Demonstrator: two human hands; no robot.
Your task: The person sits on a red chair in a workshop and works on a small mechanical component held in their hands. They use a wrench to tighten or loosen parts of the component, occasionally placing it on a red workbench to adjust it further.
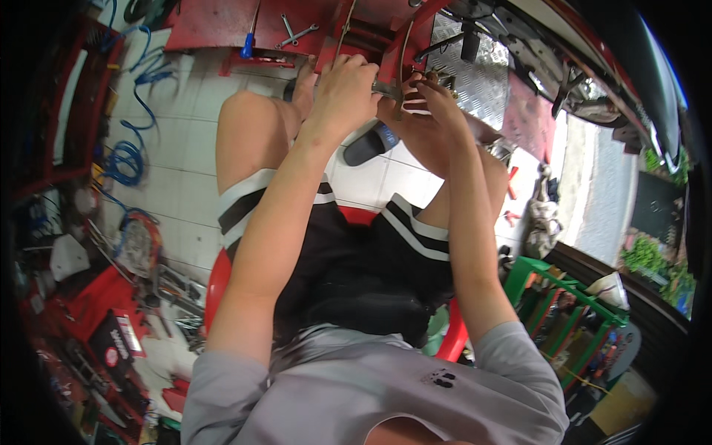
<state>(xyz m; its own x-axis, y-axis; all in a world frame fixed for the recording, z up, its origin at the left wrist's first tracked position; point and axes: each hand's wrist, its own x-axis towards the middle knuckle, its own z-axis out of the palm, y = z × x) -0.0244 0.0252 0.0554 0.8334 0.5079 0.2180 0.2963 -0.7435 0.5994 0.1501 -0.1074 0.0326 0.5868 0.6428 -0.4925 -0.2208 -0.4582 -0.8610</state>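
My left hand [347, 83] is curled at the front of a red metal stand [363, 37], its fingers closed beside a flat grey metal piece [387, 90]. That piece juts out from the hand toward the right; the fingertips' hold on it is partly hidden. Close to its other end is my right hand [443, 104], fingers bent and apart, with nothing plainly held. A thin curved strip [404, 55] runs down between the two hands. On the red platform [208, 26] lie a blue-handled screwdriver [248, 46] and two crossed wrenches [297, 34].
A motorcycle [586, 67] stands at upper right beside a metal tread plate [475, 74]. Coiled blue air hose [124, 162] lies on the tiled floor at left, near scattered tools. A green rack [567, 289] is at right. Below my hands lies a dark slipper [369, 145].
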